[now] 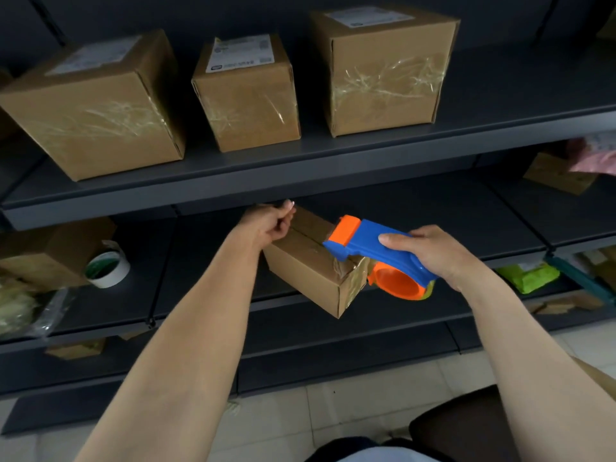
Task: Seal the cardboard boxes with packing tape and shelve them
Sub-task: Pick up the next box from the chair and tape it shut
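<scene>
A small cardboard box [306, 265] sits at the front of the middle shelf [466, 228], one corner jutting over the edge. My left hand [270, 221] grips its far left corner with curled fingers. My right hand [436, 251] holds a blue and orange tape dispenser [383, 251], whose orange front end rests on the box's top seam near the right end. Clear tape covers the box's right corner. Three taped boxes with labels stand on the upper shelf: a large one [96, 108] at left, a small one [246, 95] in the middle, another [383, 71] to the right.
A roll of white tape [108, 268] lies on the middle shelf at left beside a brown box [50, 251] and a plastic bag [20, 308]. A green packet [530, 276] and more parcels [560, 171] sit at right. A lower shelf [333, 335] and tiled floor [366, 395] lie below.
</scene>
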### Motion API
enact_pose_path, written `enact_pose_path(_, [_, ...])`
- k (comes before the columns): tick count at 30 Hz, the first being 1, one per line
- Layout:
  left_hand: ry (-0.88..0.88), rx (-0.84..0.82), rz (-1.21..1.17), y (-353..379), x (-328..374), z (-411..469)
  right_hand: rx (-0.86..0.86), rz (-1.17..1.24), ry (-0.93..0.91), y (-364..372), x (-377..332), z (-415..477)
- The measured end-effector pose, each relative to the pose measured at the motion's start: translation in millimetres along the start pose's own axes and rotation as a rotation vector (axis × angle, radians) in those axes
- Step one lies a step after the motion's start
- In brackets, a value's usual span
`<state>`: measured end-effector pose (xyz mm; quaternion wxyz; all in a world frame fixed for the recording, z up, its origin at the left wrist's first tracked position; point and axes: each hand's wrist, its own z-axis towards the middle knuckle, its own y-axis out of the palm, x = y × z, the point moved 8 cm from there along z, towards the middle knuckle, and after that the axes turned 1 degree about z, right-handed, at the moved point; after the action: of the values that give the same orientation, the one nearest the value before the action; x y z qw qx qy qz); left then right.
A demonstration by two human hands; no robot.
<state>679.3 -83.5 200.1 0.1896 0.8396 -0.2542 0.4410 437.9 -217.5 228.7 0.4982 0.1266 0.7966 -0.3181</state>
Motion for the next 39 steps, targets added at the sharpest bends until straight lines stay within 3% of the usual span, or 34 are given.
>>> enact_pose_path(3, [0.031,0.032,0.178,-9,3,6,0.015,-0.042,0.049,0,12,-3])
enact_pose_path(7, [0.029,-0.017,0.208,-7,1,8,0.049,-0.072,0.108,4,22,-2])
enact_pose_path(9, [0.116,-0.010,0.403,-4,6,10,0.049,-0.061,0.127,5,24,-2])
enact_pose_path(12, [0.272,0.125,0.702,-3,13,11,0.030,-0.071,0.134,11,21,1])
enact_pose_path(14, [0.338,0.202,0.772,-4,15,14,0.026,-0.089,0.141,15,18,4])
enact_pose_path(23, [0.468,0.381,0.778,-9,15,19,0.037,-0.112,0.158,21,14,14])
enact_pose_path(29, [0.546,0.472,0.633,-19,20,10,0.048,-0.107,0.152,22,16,15])
enact_pose_path(31, [0.695,0.475,0.815,-5,22,-1,0.043,-0.106,0.149,23,15,16])
enact_pose_path(33, [0.772,0.370,1.035,19,10,-7,0.039,-0.105,0.145,23,12,17])
enact_pose_path(39, [0.648,0.183,1.573,34,-27,15,0.030,-0.087,0.146,26,16,13])
